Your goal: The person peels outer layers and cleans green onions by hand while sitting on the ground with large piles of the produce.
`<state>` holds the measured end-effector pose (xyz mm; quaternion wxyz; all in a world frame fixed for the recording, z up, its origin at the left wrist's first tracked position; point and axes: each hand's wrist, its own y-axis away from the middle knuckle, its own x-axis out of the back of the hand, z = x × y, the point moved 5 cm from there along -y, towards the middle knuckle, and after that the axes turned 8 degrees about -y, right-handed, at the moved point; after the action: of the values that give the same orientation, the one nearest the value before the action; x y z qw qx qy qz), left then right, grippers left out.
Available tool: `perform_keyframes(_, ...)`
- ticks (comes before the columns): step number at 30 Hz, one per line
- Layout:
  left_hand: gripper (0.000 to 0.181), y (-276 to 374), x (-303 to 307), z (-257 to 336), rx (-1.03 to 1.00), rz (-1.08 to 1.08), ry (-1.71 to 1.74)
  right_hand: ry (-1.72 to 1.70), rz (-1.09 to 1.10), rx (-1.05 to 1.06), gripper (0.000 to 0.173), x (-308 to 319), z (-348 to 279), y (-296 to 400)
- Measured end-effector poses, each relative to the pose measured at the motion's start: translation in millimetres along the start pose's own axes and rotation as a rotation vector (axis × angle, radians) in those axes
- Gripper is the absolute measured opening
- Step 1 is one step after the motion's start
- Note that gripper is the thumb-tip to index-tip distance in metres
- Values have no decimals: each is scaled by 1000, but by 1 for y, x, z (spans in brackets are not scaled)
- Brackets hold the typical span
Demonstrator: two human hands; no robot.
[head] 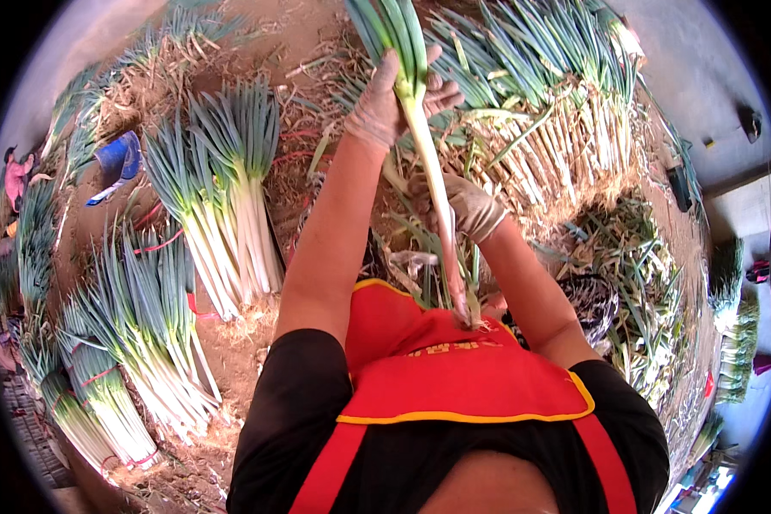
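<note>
My left hand (376,106), in a pale dusty glove, grips a large green onion (427,151) where the white stalk turns into green leaves. Its thumb lies on the near side and its fingers show past the far side. The stalk slants down towards me, its root end over the red apron (462,379). My right hand (472,202), also gloved, is beside and partly behind the middle of the stalk. Its fingertips are partly hidden, so its hold is unclear. Loose leaves and peelings (417,257) lie beneath the hands.
Clean white-stalked onions (231,231) stand in bunches at left; red-tied bundles (112,398) lie nearer. Unpeeled onions (552,141) are heaped at upper right, above a pile of stripped leaves (642,276). A blue curved object (119,160) and a person (17,178) appear far left.
</note>
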<state>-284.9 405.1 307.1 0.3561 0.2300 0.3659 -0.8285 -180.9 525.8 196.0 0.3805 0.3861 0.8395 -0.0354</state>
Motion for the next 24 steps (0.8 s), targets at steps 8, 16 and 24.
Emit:
perform_keyframes(8,43,-2,68,23,-41,323,119,347,150,-579,35,161,195,70)
perform_keyframes(16,29,22,102,46,-170,764,-118,1719,150,-803,35,192,155,130)
perform_keyframes(24,20,24,106,49,-180,918,-6,531,157,-57,54,66,48,56)
